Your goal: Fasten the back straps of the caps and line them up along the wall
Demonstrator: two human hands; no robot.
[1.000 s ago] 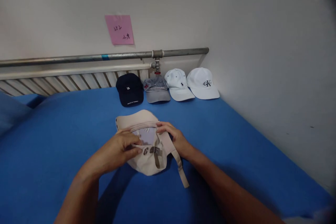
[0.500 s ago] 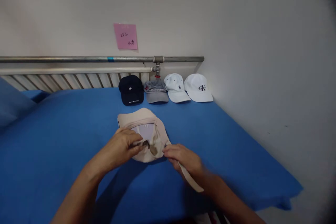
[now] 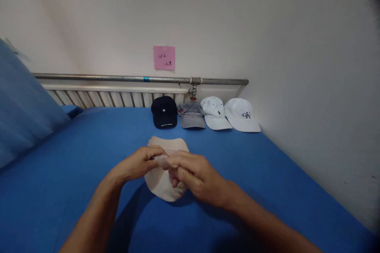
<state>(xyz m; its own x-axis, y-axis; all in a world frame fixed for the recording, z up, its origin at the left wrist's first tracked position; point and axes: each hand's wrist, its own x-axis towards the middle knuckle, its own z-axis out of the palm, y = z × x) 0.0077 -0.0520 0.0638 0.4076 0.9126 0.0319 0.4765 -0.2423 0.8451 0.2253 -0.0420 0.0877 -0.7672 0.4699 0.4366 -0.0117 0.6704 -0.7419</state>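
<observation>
A beige baseball cap [image 3: 162, 185] lies on the blue cloth, its brim [image 3: 169, 142] pointing away from me. At the cap's back opening, my left hand [image 3: 141, 162] is closed on one side of the strap, where a small dark buckle part shows. The fingers of my right hand [image 3: 192, 170] pinch the pale strap [image 3: 162, 161] close to my left fingertips. Both hands cover much of the cap's opening, and I cannot tell whether the strap is through the buckle.
Along the back stand a black cap [image 3: 164, 112], a grey cap [image 3: 192, 120], a pale cap [image 3: 214, 112] and a white cap [image 3: 242, 114]. Behind them run a radiator [image 3: 118, 99] and a metal pipe [image 3: 118, 78]. A pink note [image 3: 164, 57] hangs on the wall. Blue fabric [image 3: 26, 106] hangs at left.
My right hand has brought the loose strap end up and left to meet my left hand. The cap has turned so its brim points more straight away. The camera view has shifted.
</observation>
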